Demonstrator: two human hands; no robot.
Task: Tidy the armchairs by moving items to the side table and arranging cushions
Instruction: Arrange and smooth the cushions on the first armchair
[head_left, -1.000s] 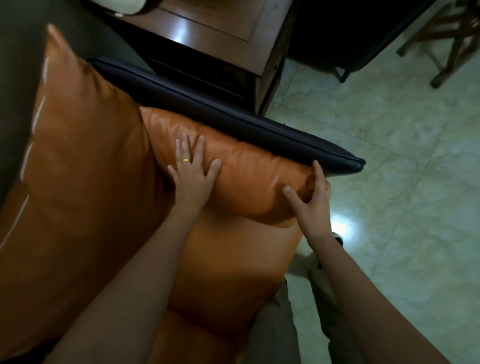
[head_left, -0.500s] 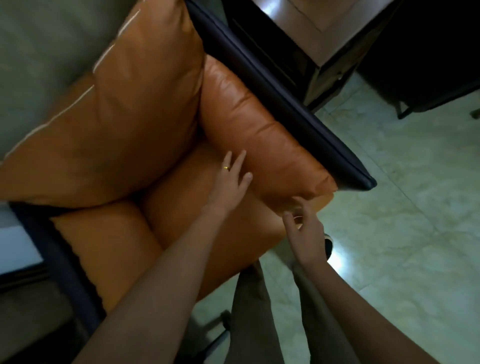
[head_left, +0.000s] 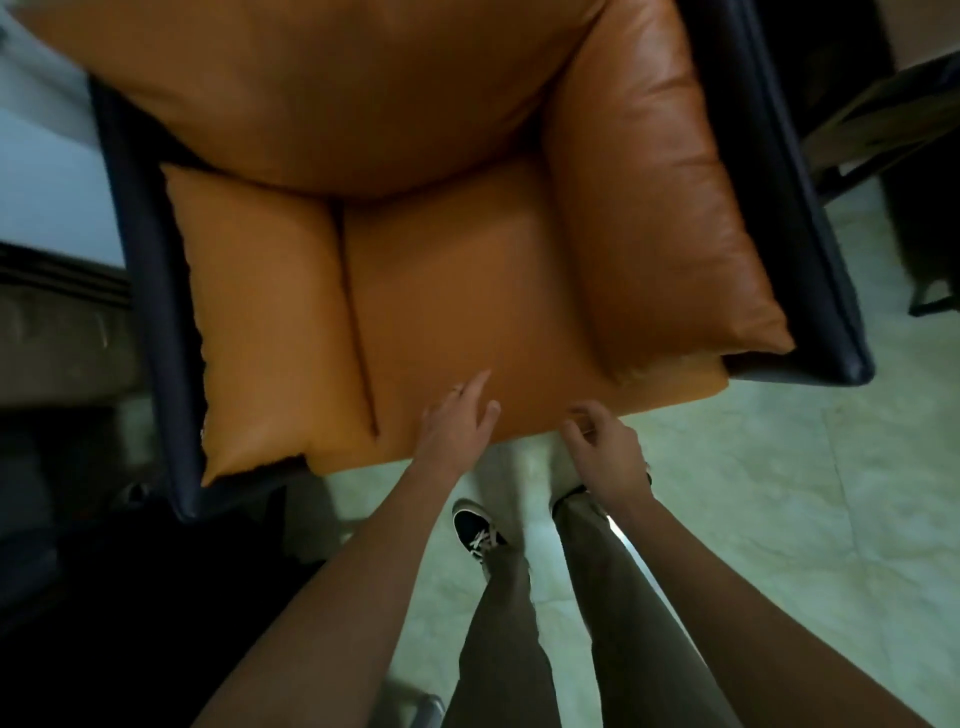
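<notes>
Orange seat cushion (head_left: 493, 312) lies in the dark-framed armchair (head_left: 140, 270) between two side cushions (head_left: 660, 223), left hand (head_left: 457, 423) loosely spread over its near edge, right hand (head_left: 605, 452) loosely curled and empty beside it; a hard push there could skew it.

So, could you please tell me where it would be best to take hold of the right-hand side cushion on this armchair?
Grip the right side cushion by its front end, coming from the chair's open front. That end tapers to a free corner, while the dark armrest walls its outer side and the back cushion crowds its far end. The right hand is nearest.
</notes>
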